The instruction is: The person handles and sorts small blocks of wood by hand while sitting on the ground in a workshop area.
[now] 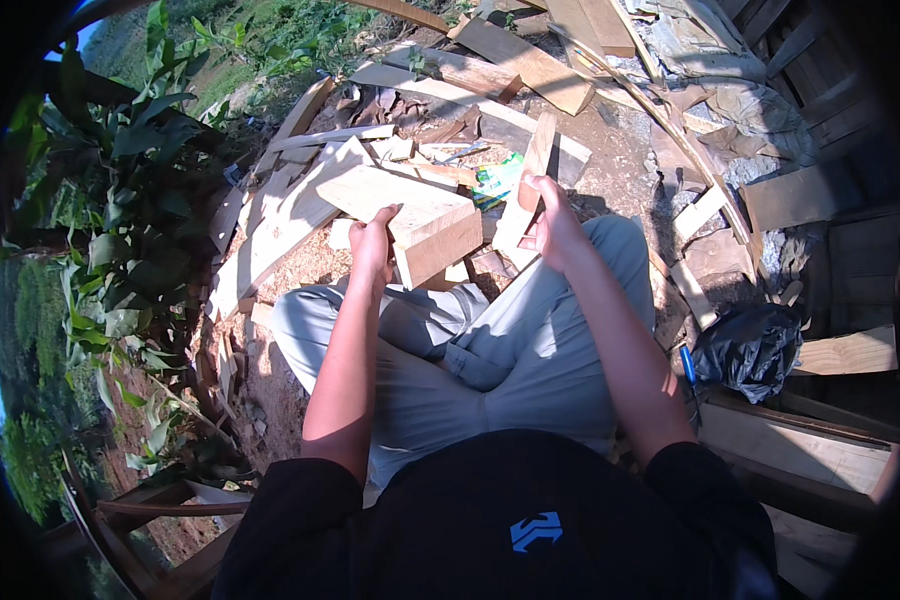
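Observation:
My left hand is closed on the side of a thick pale wooden block, its thumb on the upper face. The block's broad end tilts toward me above my crossed legs. In my right hand is a narrow wooden slat, held roughly upright with my thumb across its face and the fingers partly hidden behind. The slat stands apart from the block, to its right. Between them, farther off, lies a green and yellow packet on the ground.
Long boards and wood shavings lie at the left, beside leafy plants. Thick planks rest at the far side. A long thin pole runs down the right, near a black plastic bag and a blue-handled tool.

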The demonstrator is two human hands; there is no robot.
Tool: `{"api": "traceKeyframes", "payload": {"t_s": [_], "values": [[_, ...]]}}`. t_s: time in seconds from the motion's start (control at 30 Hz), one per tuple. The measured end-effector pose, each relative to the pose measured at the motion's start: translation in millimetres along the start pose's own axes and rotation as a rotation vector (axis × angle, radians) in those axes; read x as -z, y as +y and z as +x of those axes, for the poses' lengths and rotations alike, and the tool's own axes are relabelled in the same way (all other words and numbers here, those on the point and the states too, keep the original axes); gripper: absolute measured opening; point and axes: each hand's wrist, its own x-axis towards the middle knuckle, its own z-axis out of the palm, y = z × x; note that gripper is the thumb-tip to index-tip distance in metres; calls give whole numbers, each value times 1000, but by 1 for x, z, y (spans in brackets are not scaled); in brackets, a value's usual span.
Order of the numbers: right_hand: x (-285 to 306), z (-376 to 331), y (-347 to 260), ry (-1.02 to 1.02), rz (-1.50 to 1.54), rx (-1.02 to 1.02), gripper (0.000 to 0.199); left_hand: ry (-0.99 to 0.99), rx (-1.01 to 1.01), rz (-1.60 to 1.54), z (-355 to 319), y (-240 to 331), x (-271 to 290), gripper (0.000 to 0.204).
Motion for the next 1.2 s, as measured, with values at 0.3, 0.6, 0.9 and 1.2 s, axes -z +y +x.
{"api": "traceKeyframes", "payload": {"t_s": [0.3, 0.6, 0.9, 1.2], "values": [[38, -98, -45, -170, -349, 440, 87, -414, 235, -267, -53, 45, 3, 47], [14, -144, -54, -379, -1070, 907, 102, -405, 298, -242, -73, 36, 25, 50], [-40, -114, -39, -580, -1473, 1139, 98, -441, 81, -452, -62, 22, 105, 61], [-75, -103, -47, -692, -1748, 1164, 94, -280, -25, -765, -79, 21, 123, 62]]}}
